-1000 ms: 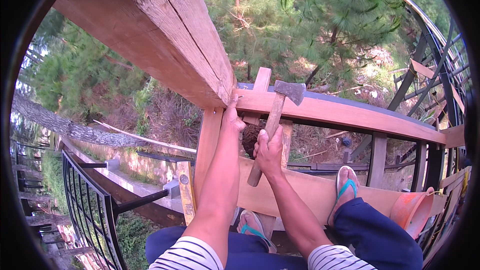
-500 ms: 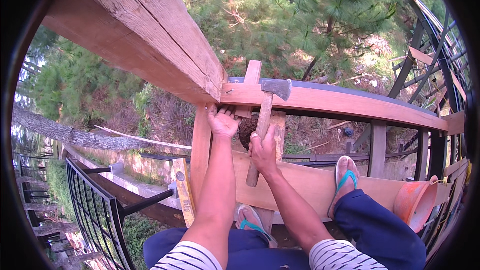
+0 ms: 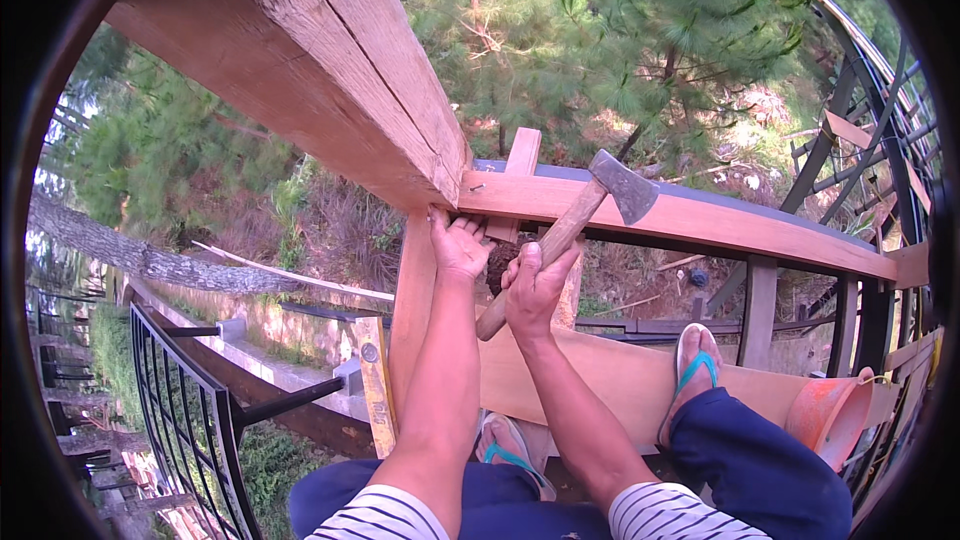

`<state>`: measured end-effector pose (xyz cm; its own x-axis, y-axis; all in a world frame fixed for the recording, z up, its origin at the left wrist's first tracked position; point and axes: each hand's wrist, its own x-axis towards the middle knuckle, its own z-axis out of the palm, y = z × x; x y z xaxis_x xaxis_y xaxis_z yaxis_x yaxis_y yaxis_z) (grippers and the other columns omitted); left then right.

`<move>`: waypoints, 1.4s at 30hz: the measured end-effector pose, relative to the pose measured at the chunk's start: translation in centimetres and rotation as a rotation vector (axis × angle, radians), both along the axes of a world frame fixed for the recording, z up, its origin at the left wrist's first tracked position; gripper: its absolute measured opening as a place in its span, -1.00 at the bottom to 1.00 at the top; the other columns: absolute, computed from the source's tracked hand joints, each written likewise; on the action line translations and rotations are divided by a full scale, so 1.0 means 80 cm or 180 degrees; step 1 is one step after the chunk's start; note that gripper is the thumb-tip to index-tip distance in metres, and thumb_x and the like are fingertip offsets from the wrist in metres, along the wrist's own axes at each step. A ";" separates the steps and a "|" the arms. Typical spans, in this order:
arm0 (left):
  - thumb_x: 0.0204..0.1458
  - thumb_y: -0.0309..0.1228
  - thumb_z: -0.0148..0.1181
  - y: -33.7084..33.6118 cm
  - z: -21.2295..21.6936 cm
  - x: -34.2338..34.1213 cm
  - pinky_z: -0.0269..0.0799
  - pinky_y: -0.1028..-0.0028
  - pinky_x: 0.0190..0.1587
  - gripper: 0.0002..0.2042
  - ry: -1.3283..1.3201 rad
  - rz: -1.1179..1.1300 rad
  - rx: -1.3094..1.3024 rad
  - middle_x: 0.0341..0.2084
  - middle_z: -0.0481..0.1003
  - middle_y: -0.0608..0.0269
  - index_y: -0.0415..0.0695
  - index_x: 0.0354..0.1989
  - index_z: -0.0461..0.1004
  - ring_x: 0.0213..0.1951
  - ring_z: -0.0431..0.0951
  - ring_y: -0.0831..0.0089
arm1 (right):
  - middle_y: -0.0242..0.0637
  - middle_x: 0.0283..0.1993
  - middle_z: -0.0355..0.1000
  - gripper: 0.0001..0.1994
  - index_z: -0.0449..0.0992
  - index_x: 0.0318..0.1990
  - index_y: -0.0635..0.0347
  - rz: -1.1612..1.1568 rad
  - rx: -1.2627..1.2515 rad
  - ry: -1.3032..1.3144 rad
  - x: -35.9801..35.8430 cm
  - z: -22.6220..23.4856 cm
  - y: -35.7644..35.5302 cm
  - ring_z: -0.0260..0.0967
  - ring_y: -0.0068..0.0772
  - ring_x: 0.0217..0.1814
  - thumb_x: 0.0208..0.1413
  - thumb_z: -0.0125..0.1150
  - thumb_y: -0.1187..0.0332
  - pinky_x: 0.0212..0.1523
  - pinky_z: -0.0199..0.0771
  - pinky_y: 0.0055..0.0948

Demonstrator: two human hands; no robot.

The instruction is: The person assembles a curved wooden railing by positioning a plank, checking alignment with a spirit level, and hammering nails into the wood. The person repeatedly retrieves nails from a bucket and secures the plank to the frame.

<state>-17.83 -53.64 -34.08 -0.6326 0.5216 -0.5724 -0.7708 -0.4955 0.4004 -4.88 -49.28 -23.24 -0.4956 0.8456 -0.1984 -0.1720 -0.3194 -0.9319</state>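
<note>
My right hand (image 3: 538,290) is wrapped round the wooden handle of a hatchet (image 3: 574,221). Its dark metal head tilts up to the right, over the horizontal wooden rail (image 3: 700,215). Palm up, my left hand (image 3: 462,246) has its fingers stretched to the rail's underside, beside the post where rail and thick beam (image 3: 330,90) meet; the fingertips are partly hidden. A short wooden piece (image 3: 522,152) stands upright behind the rail, its lower end (image 3: 503,229) showing below near my left fingers. A nail (image 3: 478,186) sticks out of the rail close to the corner.
A plank (image 3: 610,370) runs below, near my sandalled feet. An orange bucket (image 3: 825,410) stands at right. A yellow level (image 3: 376,380) leans by the wooden post (image 3: 412,310). Black metal railing (image 3: 185,420) is at lower left, with trees and sloping ground beyond.
The hatchet has tilted from nearly upright to a rightward slant, its head moving right and slightly up. My left hand stays at the corner. The view has shifted slightly.
</note>
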 end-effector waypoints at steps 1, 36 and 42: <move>-0.01 0.61 -0.11 -0.003 -0.002 -0.003 -0.70 -0.29 0.47 0.28 -0.0034 0.0020 -0.0089 0.61 -0.29 -0.12 -0.27 0.59 -0.28 0.62 -0.38 0.02 | -0.12 -0.32 0.43 -0.67 0.13 0.18 0.20 0.0371 0.0424 -0.0510 -0.003 -0.009 -0.005 0.48 -0.40 -0.37 0.43 0.05 0.33 -0.47 0.46 -0.27; -0.30 0.82 -0.28 -0.051 -0.018 -0.021 -0.84 -0.23 0.45 0.51 0.0156 -0.0198 0.0349 0.61 -0.54 -0.08 -0.24 0.59 -0.47 0.61 -0.62 0.03 | -0.42 -0.44 0.28 -0.81 0.18 0.09 0.14 0.1074 0.0484 -0.0755 -0.003 -0.004 -0.002 0.29 -0.64 -0.56 0.47 0.01 0.36 -0.62 0.37 -0.52; -0.18 0.73 -0.14 -0.037 -0.009 -0.023 -0.80 -0.26 0.45 0.45 0.0068 -0.0222 0.0285 0.61 -0.51 -0.12 -0.29 0.59 -0.45 0.60 -0.60 -0.01 | -0.45 -0.43 0.26 -0.82 0.17 0.07 0.13 0.0637 0.0424 -0.0627 -0.018 -0.020 -0.023 0.27 -0.64 -0.57 0.48 -0.01 0.35 -0.62 0.37 -0.49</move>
<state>-19.65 -56.63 -34.83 -0.6045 0.6132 -0.5085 -0.7965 -0.4754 0.3736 -6.30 -51.09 -24.83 -0.6180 0.7601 -0.2011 0.0701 -0.2015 -0.9770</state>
